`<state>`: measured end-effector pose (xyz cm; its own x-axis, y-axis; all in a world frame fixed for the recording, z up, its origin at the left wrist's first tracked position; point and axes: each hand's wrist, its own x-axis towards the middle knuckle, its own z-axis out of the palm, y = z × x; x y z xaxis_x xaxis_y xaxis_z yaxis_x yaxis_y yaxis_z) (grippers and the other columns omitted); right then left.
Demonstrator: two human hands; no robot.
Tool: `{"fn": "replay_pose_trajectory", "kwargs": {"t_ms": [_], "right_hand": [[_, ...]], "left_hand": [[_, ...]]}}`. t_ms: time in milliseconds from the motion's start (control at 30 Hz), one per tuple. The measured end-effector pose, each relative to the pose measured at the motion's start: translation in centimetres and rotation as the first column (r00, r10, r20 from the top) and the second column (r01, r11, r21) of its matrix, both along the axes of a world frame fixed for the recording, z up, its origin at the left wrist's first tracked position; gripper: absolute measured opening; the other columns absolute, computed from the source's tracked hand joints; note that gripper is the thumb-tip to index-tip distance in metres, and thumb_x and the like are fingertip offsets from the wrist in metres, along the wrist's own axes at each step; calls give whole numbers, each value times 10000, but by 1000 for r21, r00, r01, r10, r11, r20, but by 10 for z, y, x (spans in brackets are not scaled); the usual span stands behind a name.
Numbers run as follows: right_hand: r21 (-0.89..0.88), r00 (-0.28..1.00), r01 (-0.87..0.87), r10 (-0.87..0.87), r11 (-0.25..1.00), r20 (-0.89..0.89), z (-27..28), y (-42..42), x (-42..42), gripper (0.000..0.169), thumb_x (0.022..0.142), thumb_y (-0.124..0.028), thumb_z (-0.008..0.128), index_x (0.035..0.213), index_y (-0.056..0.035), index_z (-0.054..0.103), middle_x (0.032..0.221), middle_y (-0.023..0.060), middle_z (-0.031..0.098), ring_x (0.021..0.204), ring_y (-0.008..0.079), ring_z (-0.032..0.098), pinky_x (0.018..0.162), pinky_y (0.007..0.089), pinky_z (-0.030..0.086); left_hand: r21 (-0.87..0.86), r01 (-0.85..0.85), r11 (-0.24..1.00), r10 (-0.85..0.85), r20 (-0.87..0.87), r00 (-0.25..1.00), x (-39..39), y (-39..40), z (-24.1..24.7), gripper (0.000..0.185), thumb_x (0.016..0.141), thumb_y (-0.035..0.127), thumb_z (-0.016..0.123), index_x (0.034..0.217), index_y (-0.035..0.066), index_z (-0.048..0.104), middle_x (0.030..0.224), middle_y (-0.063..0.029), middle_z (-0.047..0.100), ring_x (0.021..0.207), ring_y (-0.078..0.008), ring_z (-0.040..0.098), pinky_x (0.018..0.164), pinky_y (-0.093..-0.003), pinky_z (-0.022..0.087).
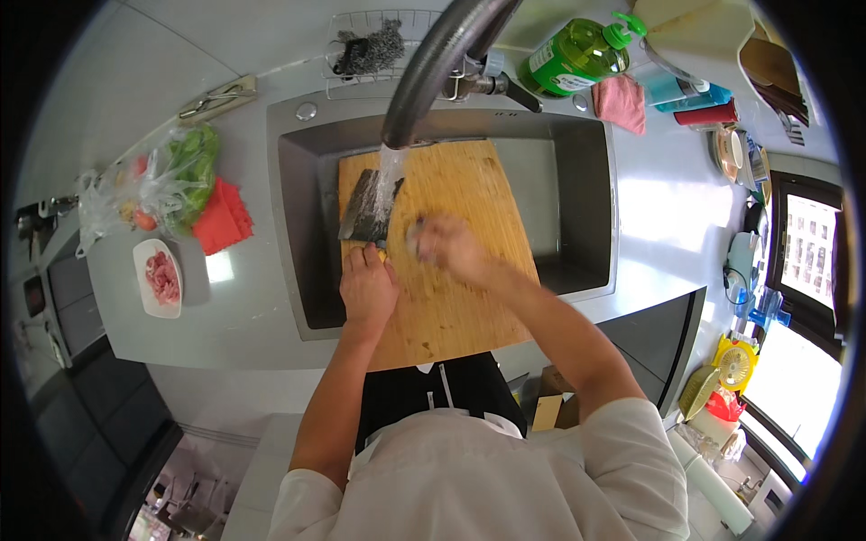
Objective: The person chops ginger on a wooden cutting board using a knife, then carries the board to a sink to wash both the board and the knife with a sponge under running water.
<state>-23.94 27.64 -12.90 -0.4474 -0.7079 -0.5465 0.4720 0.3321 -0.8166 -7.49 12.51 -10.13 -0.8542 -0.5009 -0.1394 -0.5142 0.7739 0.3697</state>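
Observation:
My left hand [367, 287] grips the handle of a cleaver [362, 209], whose wide dark blade lies over the cutting board's left side. Water runs from the faucet [433, 67] onto the blade. Under both hands is a wooden cutting board [467, 311], set across the sink [582, 203] and reaching over its front edge. My right hand [446, 247] is blurred above the board, just right of the cleaver. Its fingers look curled, with a greyish blur at the tips; whether it holds something is unclear.
Left of the sink are a white dish of raw meat [162, 278], a red cloth [223, 216] and a plastic bag of vegetables [162, 189]. Behind stand a wire rack [338, 47] with a steel scourer [382, 47] and a green soap bottle [575, 57]. A pink cloth [619, 103] lies right.

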Motion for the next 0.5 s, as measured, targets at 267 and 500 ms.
{"fn": "replay_pose_trajectory", "kwargs": {"t_ms": [267, 500], "right_hand": [[204, 574, 67, 129, 977, -809, -44, -9, -45, 154, 905, -108, 681, 1029, -76, 765, 1039, 173, 746, 970, 342, 715, 883, 455, 562], [317, 520, 251, 149, 915, -841, -89, 34, -115, 270, 1014, -251, 617, 1173, -68, 736, 1072, 161, 737, 979, 317, 718, 856, 445, 577]], "left_hand": [[-16, 31, 999, -32, -41, 999, -11, 5, 6, 393, 949, 157, 719, 1265, -61, 638, 1125, -198, 633, 1083, -388, 634, 931, -466, 545], [14, 48, 999, -47, -50, 998, -21, 5, 4, 385, 968, 148, 699, 1279, -68, 629, 1126, -206, 628, 1102, -388, 621, 946, -473, 534]]}}
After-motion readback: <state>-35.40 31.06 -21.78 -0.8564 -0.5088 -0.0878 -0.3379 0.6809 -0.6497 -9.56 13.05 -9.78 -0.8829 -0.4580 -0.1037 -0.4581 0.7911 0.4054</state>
